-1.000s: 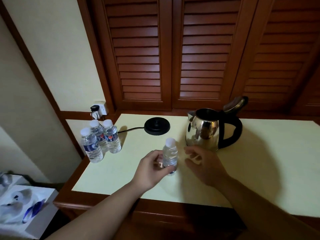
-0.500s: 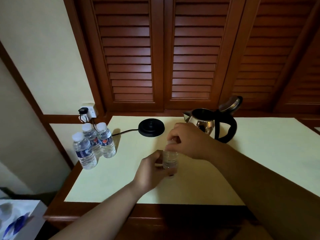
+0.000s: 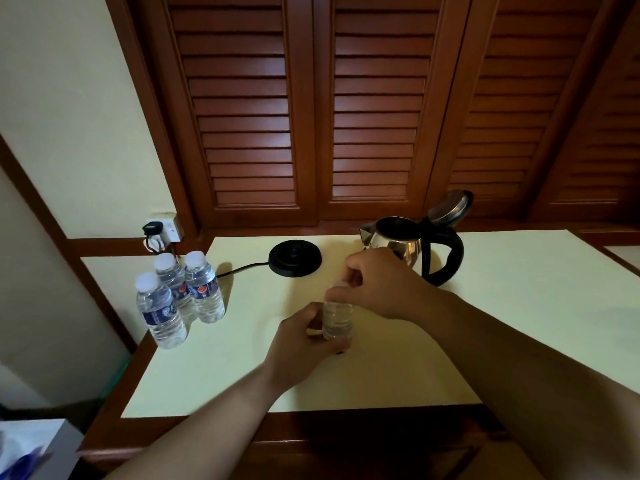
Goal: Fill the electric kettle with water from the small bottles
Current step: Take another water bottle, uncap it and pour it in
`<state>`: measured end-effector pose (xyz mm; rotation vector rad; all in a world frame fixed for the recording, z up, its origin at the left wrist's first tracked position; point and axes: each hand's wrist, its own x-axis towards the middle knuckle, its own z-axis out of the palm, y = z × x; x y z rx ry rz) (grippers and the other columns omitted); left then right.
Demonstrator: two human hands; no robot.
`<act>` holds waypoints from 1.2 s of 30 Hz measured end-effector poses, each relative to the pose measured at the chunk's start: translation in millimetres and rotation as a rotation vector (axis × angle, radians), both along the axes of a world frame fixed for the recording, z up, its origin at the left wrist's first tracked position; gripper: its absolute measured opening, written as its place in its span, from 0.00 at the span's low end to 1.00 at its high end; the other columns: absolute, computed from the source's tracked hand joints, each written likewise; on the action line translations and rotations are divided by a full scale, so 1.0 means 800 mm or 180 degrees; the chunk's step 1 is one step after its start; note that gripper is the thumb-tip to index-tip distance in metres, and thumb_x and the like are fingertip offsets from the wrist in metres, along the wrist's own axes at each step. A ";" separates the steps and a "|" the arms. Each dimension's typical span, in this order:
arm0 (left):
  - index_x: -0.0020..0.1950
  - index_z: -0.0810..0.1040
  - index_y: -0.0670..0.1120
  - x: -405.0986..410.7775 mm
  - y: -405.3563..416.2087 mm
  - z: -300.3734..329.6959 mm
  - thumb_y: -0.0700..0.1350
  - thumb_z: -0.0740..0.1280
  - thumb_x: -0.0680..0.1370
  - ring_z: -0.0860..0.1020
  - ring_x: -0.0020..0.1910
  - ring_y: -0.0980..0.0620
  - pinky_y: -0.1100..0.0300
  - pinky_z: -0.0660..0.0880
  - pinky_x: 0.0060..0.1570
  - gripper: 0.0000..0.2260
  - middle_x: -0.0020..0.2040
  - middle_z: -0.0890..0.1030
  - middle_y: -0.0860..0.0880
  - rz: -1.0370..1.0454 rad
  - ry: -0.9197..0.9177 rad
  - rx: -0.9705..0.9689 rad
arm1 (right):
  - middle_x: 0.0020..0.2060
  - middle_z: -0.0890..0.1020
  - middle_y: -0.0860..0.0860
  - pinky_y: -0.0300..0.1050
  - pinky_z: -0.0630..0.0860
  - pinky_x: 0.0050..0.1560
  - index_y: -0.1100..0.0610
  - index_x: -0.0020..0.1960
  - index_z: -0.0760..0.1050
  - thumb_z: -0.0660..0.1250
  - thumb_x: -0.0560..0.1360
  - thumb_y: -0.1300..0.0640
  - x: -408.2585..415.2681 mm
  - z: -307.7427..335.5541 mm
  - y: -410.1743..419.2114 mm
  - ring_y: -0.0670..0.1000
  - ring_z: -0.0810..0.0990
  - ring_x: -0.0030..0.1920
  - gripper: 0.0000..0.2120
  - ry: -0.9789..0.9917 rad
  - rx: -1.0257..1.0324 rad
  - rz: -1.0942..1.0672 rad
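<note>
A small clear water bottle (image 3: 337, 318) stands upright on the pale yellow tabletop (image 3: 519, 323), in the middle near me. My left hand (image 3: 299, 348) wraps around its lower body. My right hand (image 3: 379, 282) comes from the right and closes its fingers over the white cap, which is mostly hidden. Behind my right hand stands the steel electric kettle (image 3: 405, 242) with a black handle and its lid flipped open. Its black round base (image 3: 295, 258) lies to the left of it, off the kettle. Three more capped bottles (image 3: 180, 296) stand grouped at the table's left edge.
A black cord runs from the base to a wall socket (image 3: 162, 230) at the back left. Brown louvred doors (image 3: 346, 116) rise right behind the table. A white box (image 3: 31, 448) sits low at the left, below the table.
My right hand rose from beside the bottle and closed over its cap. My left hand kept its hold on the bottle's body. The camera view shifted slightly.
</note>
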<state>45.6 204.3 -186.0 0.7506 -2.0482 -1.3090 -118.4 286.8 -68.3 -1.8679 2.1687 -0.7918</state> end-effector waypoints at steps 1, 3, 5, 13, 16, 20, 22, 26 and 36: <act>0.53 0.83 0.54 0.000 0.000 0.000 0.42 0.83 0.68 0.85 0.47 0.56 0.52 0.84 0.52 0.18 0.45 0.87 0.55 0.0001 -0.0023 0.0001 | 0.39 0.79 0.47 0.42 0.74 0.38 0.53 0.45 0.80 0.76 0.73 0.42 -0.001 0.004 0.001 0.46 0.78 0.38 0.15 0.0092 0.0017 0.0152; 0.52 0.83 0.53 0.000 -0.001 0.000 0.41 0.83 0.68 0.85 0.47 0.54 0.50 0.84 0.53 0.17 0.45 0.87 0.54 -0.0013 -0.0066 0.0040 | 0.44 0.79 0.47 0.43 0.77 0.44 0.53 0.52 0.82 0.74 0.76 0.48 -0.005 0.011 0.004 0.45 0.78 0.44 0.10 0.0218 0.0092 0.0451; 0.52 0.83 0.53 -0.001 -0.002 0.001 0.42 0.83 0.69 0.86 0.47 0.54 0.49 0.84 0.54 0.16 0.45 0.88 0.53 -0.0015 -0.0112 0.0048 | 0.49 0.79 0.45 0.43 0.79 0.50 0.52 0.59 0.83 0.72 0.78 0.51 -0.013 0.016 0.008 0.44 0.79 0.49 0.11 0.0084 0.0091 0.0556; 0.49 0.81 0.53 -0.013 0.000 0.000 0.43 0.84 0.68 0.83 0.39 0.57 0.64 0.80 0.42 0.16 0.42 0.85 0.55 0.0199 -0.0249 -0.0212 | 0.55 0.83 0.43 0.39 0.78 0.52 0.49 0.66 0.80 0.72 0.78 0.48 -0.086 -0.002 0.047 0.40 0.80 0.52 0.17 -0.0220 0.0153 0.0058; 0.50 0.80 0.45 -0.018 -0.003 -0.001 0.43 0.84 0.69 0.81 0.35 0.55 0.68 0.76 0.36 0.16 0.41 0.82 0.44 0.0233 -0.0205 -0.0129 | 0.53 0.82 0.44 0.37 0.75 0.48 0.50 0.64 0.81 0.71 0.79 0.48 -0.106 -0.036 0.068 0.40 0.79 0.50 0.15 -0.0200 0.0226 -0.0175; 0.52 0.81 0.50 -0.027 -0.005 -0.005 0.46 0.83 0.69 0.84 0.41 0.44 0.52 0.81 0.44 0.16 0.41 0.82 0.44 0.0214 -0.0139 -0.0184 | 0.52 0.81 0.46 0.41 0.75 0.49 0.51 0.61 0.81 0.70 0.80 0.49 -0.127 -0.087 0.088 0.45 0.79 0.51 0.11 -0.0175 0.0423 -0.0444; 0.53 0.81 0.50 -0.031 -0.004 -0.007 0.45 0.83 0.70 0.86 0.41 0.45 0.47 0.83 0.47 0.16 0.42 0.84 0.46 0.0248 -0.0099 -0.0091 | 0.51 0.81 0.45 0.39 0.74 0.49 0.50 0.59 0.82 0.69 0.79 0.48 -0.134 -0.111 0.092 0.46 0.80 0.52 0.11 -0.0208 0.0558 -0.0515; 0.63 0.77 0.51 -0.035 0.005 -0.003 0.47 0.79 0.74 0.87 0.50 0.49 0.47 0.83 0.54 0.20 0.52 0.88 0.49 0.0105 0.0052 0.0085 | 0.56 0.80 0.46 0.46 0.74 0.59 0.49 0.63 0.79 0.71 0.76 0.44 -0.145 -0.143 0.099 0.50 0.76 0.58 0.18 0.0020 0.0718 -0.0596; 0.62 0.79 0.52 -0.052 0.011 0.024 0.44 0.79 0.75 0.86 0.51 0.55 0.60 0.81 0.50 0.18 0.52 0.87 0.54 0.0237 0.0115 0.0094 | 0.82 0.55 0.46 0.47 0.49 0.80 0.43 0.81 0.60 0.59 0.76 0.27 -0.149 -0.173 0.121 0.50 0.53 0.81 0.39 0.0412 0.0800 -0.0866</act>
